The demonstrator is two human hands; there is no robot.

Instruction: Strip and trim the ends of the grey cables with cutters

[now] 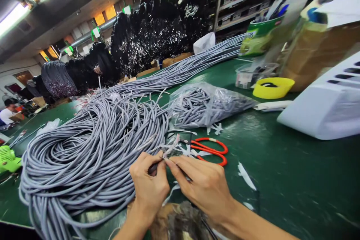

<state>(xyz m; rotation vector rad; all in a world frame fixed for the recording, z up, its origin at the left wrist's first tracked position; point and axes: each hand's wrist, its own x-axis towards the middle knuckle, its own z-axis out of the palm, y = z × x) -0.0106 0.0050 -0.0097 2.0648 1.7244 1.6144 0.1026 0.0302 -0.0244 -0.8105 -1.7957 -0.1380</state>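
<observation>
My left hand (pixel 148 182) is closed, thumb against fingers, on a cable end (pixel 172 146) whose stripped pale strands stick up past the fingertips. My right hand (pixel 201 182) pinches at the same end, its fingertips touching those of the left. The fingers hide most of the held cable. To the left lies a big loose coil of grey cables (pixel 92 153). Just beyond my right hand are red-handled scissors (pixel 210 146), lying on white scraps (pixel 188 152).
A clear plastic bag (pixel 208 105) of short grey cable pieces lies on the green table (pixel 298 180). Farther right are a yellow tape ring (pixel 272 88), a small clear box (pixel 244 75) and a white plastic holder (pixel 323 108). Black cable bundles (pixel 152 33) rise behind. A person (pixel 9 112) sits far left.
</observation>
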